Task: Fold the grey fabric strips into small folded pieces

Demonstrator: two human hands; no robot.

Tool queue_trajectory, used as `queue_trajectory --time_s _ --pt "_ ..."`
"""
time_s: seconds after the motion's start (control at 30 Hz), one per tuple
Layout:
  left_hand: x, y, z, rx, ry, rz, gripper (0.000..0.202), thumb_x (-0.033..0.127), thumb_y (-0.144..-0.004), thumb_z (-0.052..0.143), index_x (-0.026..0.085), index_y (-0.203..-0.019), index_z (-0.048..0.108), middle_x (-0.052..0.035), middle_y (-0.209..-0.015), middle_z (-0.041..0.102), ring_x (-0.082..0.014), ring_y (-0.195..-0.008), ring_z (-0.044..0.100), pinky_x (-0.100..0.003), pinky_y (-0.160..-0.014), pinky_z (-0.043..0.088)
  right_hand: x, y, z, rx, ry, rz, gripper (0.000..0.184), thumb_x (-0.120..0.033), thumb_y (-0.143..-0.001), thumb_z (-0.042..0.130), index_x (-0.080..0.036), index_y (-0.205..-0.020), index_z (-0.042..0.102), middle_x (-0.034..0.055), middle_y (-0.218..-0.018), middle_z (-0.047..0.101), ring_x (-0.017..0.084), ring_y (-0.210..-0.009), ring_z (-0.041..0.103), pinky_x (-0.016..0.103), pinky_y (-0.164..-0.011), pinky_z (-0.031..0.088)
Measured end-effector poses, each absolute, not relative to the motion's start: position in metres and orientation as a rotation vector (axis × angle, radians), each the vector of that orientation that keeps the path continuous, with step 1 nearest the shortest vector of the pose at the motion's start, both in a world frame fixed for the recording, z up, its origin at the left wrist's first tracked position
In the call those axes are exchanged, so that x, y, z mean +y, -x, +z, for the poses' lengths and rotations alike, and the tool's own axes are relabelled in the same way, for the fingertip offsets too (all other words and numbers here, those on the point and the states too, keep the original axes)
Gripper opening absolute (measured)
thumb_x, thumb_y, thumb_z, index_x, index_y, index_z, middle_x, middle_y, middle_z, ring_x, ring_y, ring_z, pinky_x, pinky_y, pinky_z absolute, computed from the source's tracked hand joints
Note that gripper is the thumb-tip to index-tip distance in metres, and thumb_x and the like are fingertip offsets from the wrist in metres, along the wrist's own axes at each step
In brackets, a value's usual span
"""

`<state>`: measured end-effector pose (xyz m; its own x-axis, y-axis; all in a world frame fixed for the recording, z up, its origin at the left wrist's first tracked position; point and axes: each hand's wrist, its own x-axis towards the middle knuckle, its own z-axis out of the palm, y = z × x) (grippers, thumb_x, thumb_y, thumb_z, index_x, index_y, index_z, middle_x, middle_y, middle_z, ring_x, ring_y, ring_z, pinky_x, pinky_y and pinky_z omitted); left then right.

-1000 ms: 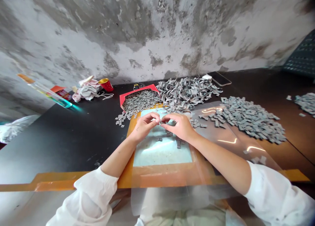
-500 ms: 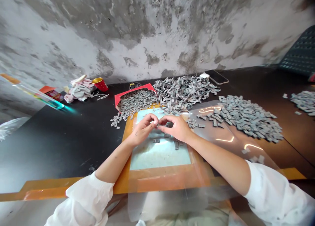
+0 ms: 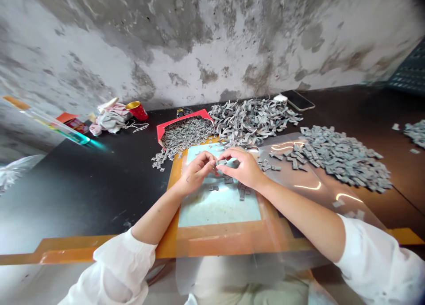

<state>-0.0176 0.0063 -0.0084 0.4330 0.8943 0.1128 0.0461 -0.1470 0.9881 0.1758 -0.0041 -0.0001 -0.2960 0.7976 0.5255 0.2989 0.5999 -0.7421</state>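
Both hands met over the far half of the pale blue pad (image 3: 219, 210). The left hand (image 3: 195, 174) and the right hand (image 3: 245, 168) each had thumb and forefinger pinched almost closed. Between the two sets of fingertips sat a small grey piece (image 3: 221, 162), held clear of the pad. Its long axis ran left to right, from one hand across to the other, so neither hand was nearer and each had an end. It was tiny in this view, and I could not tell whether it was one piece or two pressed together. The remaining fingers curled loosely.

Just below the hands, loose grey bits (image 3: 241, 192) lay on the pad. Beyond the fingertips, near, were the red tray (image 3: 164, 131) and the heap of grey strips (image 3: 252, 117). The big pile of cut pieces (image 3: 345, 163) lay well apart to the right, by the clear plastic sheet (image 3: 312, 185). Open room lay toward the person, on the pad's bare near half, bordered by the orange frame (image 3: 215, 241).
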Motion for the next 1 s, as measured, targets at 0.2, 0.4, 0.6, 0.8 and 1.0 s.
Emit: queue_trajectory --time_s 0.2,0.4,0.6,0.8,1.0 --pt "0.004 0.013 -0.001 0.869 -1.52 0.955 0.033 0.045 -0.082 0.065 0.017 -0.079 0.049 0.0015 -0.075 0.054 -0.0112 -0.063 0.06 -0.026 -0.064 0.051 -0.004 -0.176 -0.002 -1.857 0.909 0.674 0.01 -0.025 -0.079 0.069 -0.021 -0.088 0.068 0.0013 -0.087 0.07 0.016 -0.081 0.063 0.029 -0.078 0.047" --pt "0.003 0.013 -0.006 0.87 -1.497 0.982 0.028 0.043 -0.085 0.063 0.018 -0.082 0.051 0.0007 -0.078 0.055 -0.0113 -0.066 0.06 -0.026 -0.065 0.051 -0.003 -0.175 -0.004 -1.865 0.908 0.667 0.009 -0.027 -0.078 0.072 -0.022 -0.085 0.069 0.0008 -0.083 0.07 0.015 -0.077 0.063 0.028 -0.076 0.048" --pt "0.004 0.012 -0.01 0.865 -1.462 1.015 0.028 0.043 -0.084 0.064 0.018 -0.083 0.052 0.0007 -0.081 0.054 -0.0111 -0.067 0.059 -0.026 -0.066 0.052 -0.006 -0.173 -0.002 -1.895 0.958 0.657 0.007 -0.024 -0.079 0.071 -0.022 -0.085 0.069 -0.0001 -0.082 0.071 0.015 -0.075 0.062 0.027 -0.072 0.047" --pt "0.0 0.004 -0.013 0.883 -1.27 0.981 0.029 0.044 -0.086 0.062 0.019 -0.082 0.048 0.0037 -0.07 0.053 -0.0097 -0.061 0.057 -0.023 -0.062 0.047 -0.007 -0.173 -0.004 -1.947 1.05 0.458 0.005 -0.025 -0.08 0.071 -0.023 -0.081 0.067 0.0 -0.083 0.071 0.017 -0.078 0.061 0.03 -0.074 0.043" --pt "-0.002 0.0 -0.014 0.83 -1.016 0.901 0.031 0.046 -0.086 0.061 0.017 -0.08 0.051 0.003 -0.066 0.049 -0.01 -0.061 0.052 -0.023 -0.061 0.046 -0.007 -0.174 -0.006 -2.013 1.078 0.285 0.007 -0.031 -0.084 0.067 -0.025 -0.087 0.068 -0.0002 -0.087 0.073 0.021 -0.085 0.059 0.035 -0.08 0.042"
